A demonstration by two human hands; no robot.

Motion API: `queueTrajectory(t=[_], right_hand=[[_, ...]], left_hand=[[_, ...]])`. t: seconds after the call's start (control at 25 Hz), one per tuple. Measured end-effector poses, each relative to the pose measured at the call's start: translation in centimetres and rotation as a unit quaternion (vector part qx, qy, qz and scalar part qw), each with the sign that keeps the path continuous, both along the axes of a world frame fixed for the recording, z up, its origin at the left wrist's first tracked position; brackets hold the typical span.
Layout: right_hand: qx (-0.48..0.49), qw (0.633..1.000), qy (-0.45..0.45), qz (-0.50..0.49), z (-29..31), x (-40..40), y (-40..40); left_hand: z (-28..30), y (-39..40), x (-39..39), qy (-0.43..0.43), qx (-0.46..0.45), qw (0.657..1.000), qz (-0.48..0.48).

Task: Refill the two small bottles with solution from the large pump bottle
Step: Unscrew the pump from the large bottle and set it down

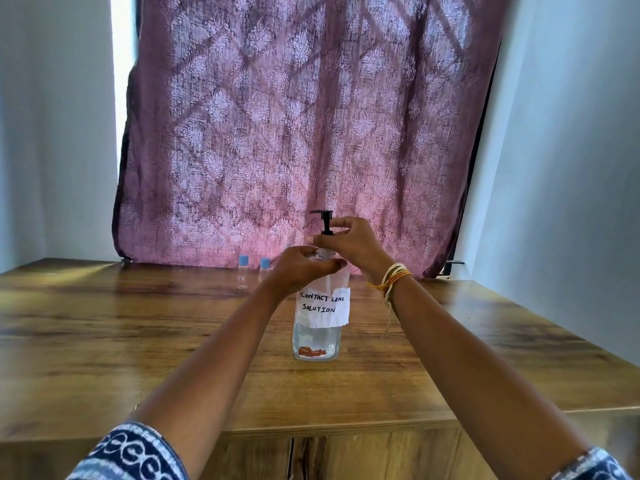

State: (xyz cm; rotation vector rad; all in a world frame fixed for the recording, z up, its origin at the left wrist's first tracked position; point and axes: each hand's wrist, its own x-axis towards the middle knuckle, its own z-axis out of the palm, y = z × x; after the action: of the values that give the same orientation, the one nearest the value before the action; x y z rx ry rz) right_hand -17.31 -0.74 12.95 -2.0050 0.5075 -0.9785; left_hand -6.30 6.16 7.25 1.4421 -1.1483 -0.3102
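At centre frame the large pump bottle [320, 317] stands upright on the wooden table [138, 341]. The left hand [301, 268] wraps closed around its shoulder, likely to steady it, while the right hand [346, 242] pinches the black pump collar [327, 232], seemingly to unscrew it. Its paper label [325, 304] reads "CONTACT LENS SOLUTION". Behind, left of centre, two small bottles [253, 271] wait, blue caps on.

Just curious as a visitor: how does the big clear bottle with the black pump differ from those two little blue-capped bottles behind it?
The large clear pump bottle is far bigger than the two small clear blue-capped bottles. It has a black pump and a handwritten paper label; they have blue caps. Both hands grip it, left hand at the shoulder, right hand at the pump collar; the small ones stand untouched. All are clear and upright.
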Motion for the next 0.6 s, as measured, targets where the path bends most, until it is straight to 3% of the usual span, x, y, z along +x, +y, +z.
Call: queueTrajectory(t=[0.24, 0.6], right_hand=[[0.044, 0.999, -0.020, 0.027, 0.20, -0.28, -0.43], [0.022, 1.000, -0.010, 0.021, 0.13, 0.08, -0.69]], left_hand=[[-0.03, -0.18, 0.15, -0.002, 0.004, 1.000, 0.009], [0.00, -0.04, 0.08, -0.002, 0.003, 1.000, 0.009]])
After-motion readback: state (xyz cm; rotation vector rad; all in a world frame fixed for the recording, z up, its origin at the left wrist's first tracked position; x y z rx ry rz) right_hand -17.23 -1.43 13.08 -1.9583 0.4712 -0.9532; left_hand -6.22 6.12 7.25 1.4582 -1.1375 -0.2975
